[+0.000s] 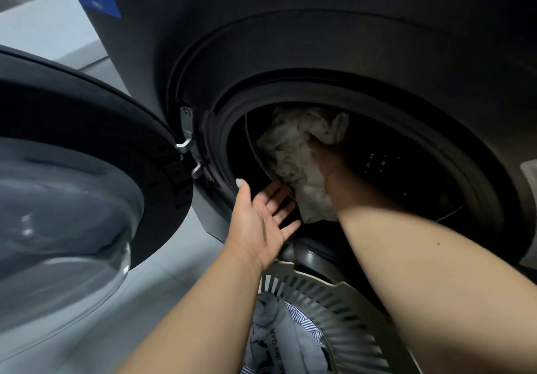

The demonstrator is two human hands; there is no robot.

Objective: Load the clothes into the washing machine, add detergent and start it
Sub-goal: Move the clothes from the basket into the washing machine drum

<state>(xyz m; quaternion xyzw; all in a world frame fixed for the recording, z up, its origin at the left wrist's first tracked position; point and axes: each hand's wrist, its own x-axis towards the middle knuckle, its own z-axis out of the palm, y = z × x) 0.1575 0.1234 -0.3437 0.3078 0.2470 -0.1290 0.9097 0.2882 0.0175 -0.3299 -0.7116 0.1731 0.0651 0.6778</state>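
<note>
The right hand (327, 155) is gripping a crumpled white garment (296, 158) inside the washing machine drum (406, 164); the left hand (261, 222) is hovering open-palmed just below. Soft, light, floppy, the garment is probably best bunched mid-fabric. More clothes are lying in the laundry basket (334, 304) beneath both hands.

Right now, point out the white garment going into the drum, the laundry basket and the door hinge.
white garment (293, 153), head view, on its crumpled middle.
laundry basket (334, 304), head view, on its slatted rim.
door hinge (186, 134), head view, on the metal bracket.
</note>
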